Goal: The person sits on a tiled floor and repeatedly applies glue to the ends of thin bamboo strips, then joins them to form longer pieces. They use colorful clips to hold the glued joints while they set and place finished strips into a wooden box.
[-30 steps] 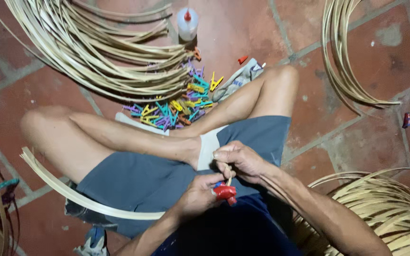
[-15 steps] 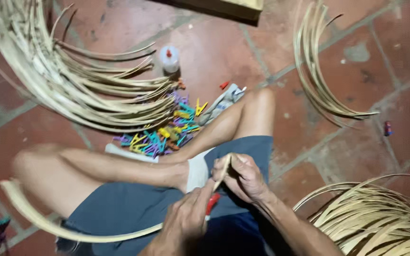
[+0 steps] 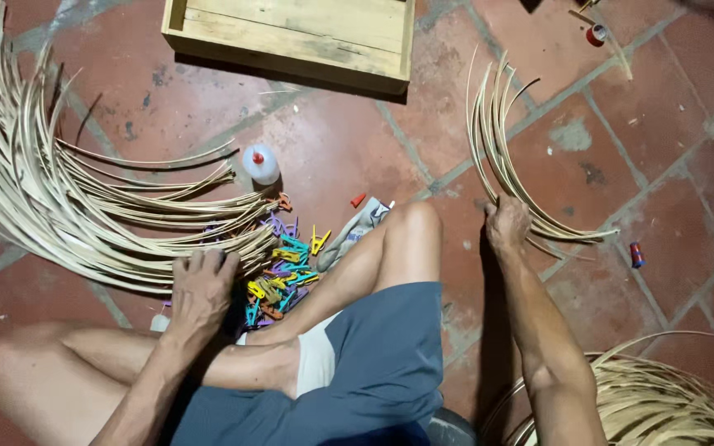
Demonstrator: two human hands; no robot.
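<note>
I sit cross-legged on a red tile floor. My left hand (image 3: 202,285) rests palm down at the near ends of a large fan of curved bamboo strips (image 3: 51,206) on the left, next to a heap of coloured clips (image 3: 284,264). My right hand (image 3: 507,225) reaches out to the right and closes on a smaller bundle of curved bamboo strips (image 3: 497,157) lying on the floor. My grey shorts (image 3: 365,372) and bare legs fill the lower middle.
A shallow wooden box (image 3: 291,37) lies at the top. A small white glue bottle with a red cap (image 3: 261,163) stands by the clips. More curved strips (image 3: 654,405) are piled at the lower right. A red thread spool (image 3: 595,35) sits top right.
Both hands left my lap, where they worked a strip with a red-handled tool. The left went to the big strip pile, the right to the smaller bundle. The view tilted up.
</note>
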